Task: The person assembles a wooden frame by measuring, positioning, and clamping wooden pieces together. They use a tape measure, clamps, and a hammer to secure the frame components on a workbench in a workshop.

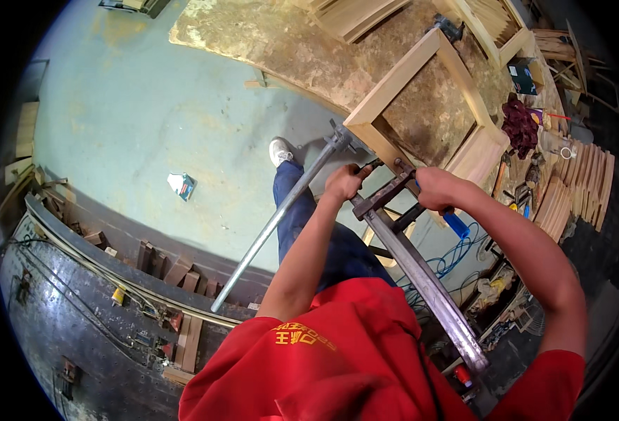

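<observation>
A pale wooden frame [386,95] lies on the worn workbench, one corner toward me. Close by its near side is a heavy bar clamp [422,295], its steel bar slanting down to the right past my body. My left hand [343,182] is closed around a dark handle [372,165] beside the clamp and frame. My right hand [436,188] grips a blue-handled tool [455,224] above the clamp jaw; the fingers hide part of it. A second long bar clamp [281,214] sticks out from the frame's left corner over the floor.
The workbench [274,42] also bears more wooden frames [499,31], a dark red cloth [520,126] and stacked wood strips [583,182]. Blue hose [450,259] coils below right. A small box [181,185] lies on the floor, and a dark metal table [99,309] stands lower left.
</observation>
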{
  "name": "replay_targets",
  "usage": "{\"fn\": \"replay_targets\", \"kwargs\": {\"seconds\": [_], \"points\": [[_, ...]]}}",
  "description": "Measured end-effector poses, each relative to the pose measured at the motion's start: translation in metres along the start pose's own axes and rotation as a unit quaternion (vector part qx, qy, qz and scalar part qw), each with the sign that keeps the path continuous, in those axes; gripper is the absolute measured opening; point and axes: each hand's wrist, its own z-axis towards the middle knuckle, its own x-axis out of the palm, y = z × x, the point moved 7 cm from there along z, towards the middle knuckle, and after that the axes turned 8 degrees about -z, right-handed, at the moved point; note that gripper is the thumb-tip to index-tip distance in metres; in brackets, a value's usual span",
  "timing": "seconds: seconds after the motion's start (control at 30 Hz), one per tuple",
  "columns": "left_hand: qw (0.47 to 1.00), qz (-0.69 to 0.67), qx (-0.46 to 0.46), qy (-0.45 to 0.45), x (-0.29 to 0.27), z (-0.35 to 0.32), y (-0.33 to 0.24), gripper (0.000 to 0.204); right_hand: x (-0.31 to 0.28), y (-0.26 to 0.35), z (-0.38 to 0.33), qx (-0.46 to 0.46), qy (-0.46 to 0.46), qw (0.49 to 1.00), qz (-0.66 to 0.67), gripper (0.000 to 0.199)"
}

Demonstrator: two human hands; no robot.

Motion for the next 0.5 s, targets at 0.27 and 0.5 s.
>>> {"fn": "replay_targets", "kwargs": {"seconds": [0.27,0.5], "points": [[0.992,-0.068,0.05,-0.09,0.0,0.005,0.021,0.052,0.013,-0.027,0.024,-0.061,0.008,0.973,0.22,0.016],[0.921,-0.038,0.33,-0.206,-0.021,-0.102,-0.046,0.034,0.024,-0.03,0.026,-0.05,0.008,0.966,0.254,0.016]]}}
